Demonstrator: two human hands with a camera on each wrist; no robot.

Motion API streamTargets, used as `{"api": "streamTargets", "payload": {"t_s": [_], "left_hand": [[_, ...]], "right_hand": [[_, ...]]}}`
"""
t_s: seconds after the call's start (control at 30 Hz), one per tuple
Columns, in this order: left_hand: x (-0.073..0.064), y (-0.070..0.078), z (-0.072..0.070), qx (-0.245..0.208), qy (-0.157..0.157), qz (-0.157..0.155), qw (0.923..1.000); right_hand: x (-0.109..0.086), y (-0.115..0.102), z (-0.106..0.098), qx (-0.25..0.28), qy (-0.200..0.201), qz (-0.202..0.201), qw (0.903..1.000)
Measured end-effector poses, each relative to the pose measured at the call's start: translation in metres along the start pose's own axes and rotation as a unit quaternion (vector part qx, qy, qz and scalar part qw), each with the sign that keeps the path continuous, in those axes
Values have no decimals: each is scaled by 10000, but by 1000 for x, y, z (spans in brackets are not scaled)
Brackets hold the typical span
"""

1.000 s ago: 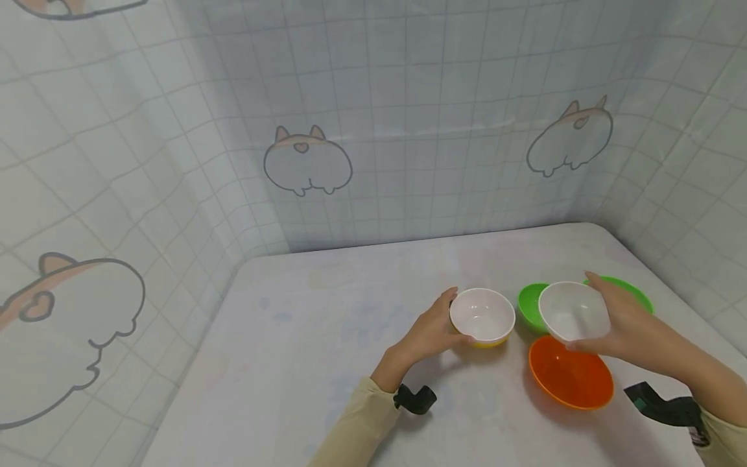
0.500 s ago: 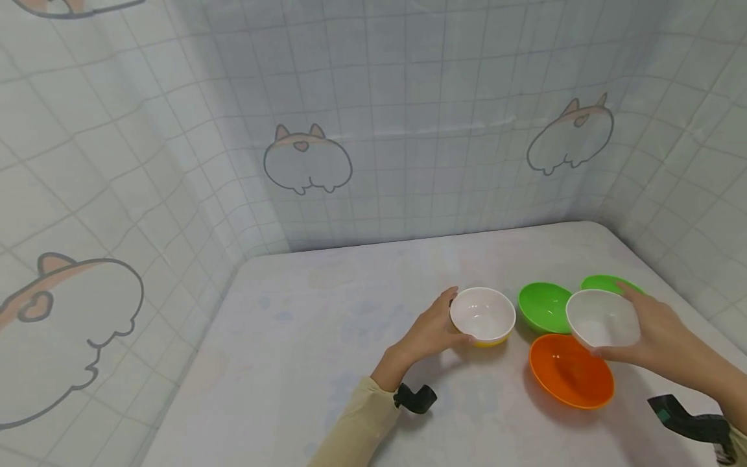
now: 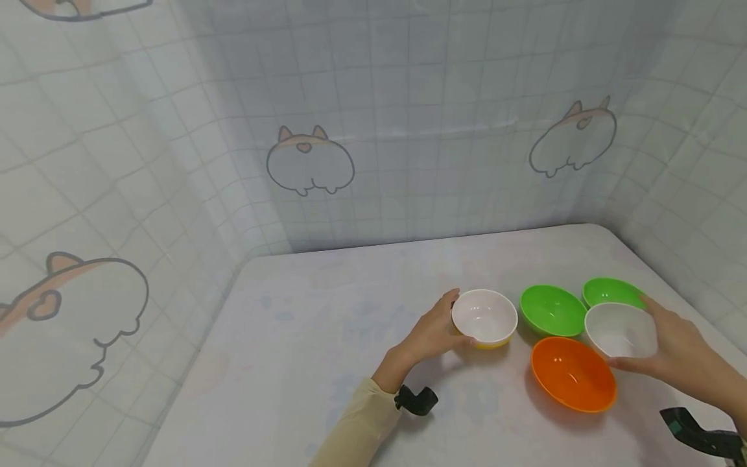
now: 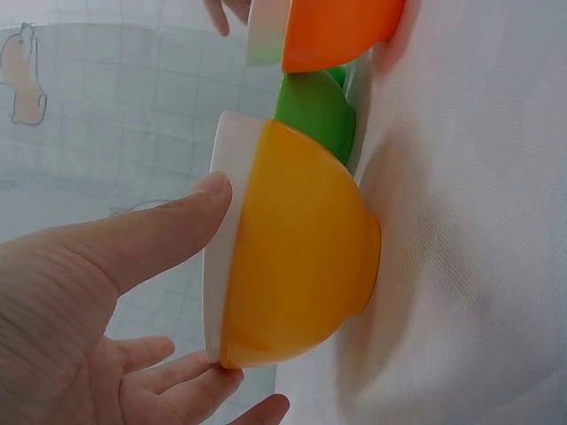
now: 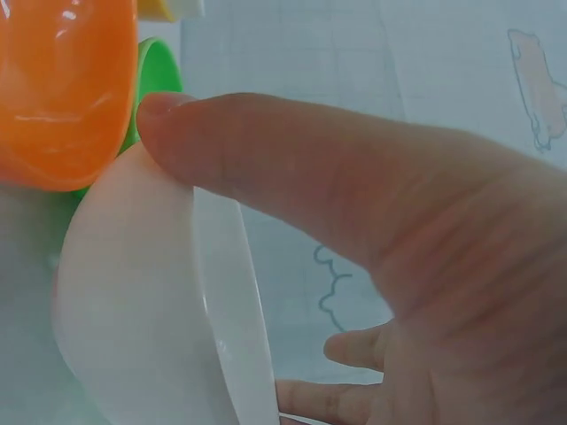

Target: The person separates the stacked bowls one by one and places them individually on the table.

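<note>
In the head view my left hand [image 3: 428, 329] spans a white bowl [image 3: 484, 314] that sits nested in a yellow bowl [image 4: 297, 257]. Its thumb presses the white rim and its fingertips touch the opposite side. My right hand [image 3: 677, 337] grips another white bowl [image 3: 621, 329] by the rim, thumb on the near side. That bowl's base is hidden. Right beside it stand an orange bowl [image 3: 574, 374] in front and two green ones: a nearer green bowl [image 3: 551, 310] and a farther green bowl [image 3: 611, 292], partly covered by the white bowl and right hand.
The bowls stand on the right half of a pale table [image 3: 327, 350]. A grid-patterned curtain [image 3: 408, 130] with cartoon animal prints rises behind and along both sides. Each wrist carries a black mount, such as the left mount [image 3: 417, 400].
My right hand has carried its white bowl to the right and nearer, from over the green and orange bowls to beside them. The left hand has stayed in place.
</note>
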State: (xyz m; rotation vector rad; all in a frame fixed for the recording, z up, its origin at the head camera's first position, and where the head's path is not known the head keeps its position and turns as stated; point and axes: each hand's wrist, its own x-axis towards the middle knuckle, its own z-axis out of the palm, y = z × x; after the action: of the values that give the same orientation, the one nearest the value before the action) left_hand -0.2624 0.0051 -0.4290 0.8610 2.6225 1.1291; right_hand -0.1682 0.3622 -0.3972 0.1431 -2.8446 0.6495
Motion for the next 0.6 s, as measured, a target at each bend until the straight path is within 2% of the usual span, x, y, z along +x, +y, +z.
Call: {"api": "streamTargets", "payload": {"t_s": [0.33, 0.6], "left_hand": [[-2, 2, 1, 35, 44, -27, 10000], [-2, 3, 0, 56, 53, 1, 10000]], "right_hand": [[-7, 6, -1, -111, -160, 410, 9990], [-14, 13, -1, -131, -93, 322, 9994]]}}
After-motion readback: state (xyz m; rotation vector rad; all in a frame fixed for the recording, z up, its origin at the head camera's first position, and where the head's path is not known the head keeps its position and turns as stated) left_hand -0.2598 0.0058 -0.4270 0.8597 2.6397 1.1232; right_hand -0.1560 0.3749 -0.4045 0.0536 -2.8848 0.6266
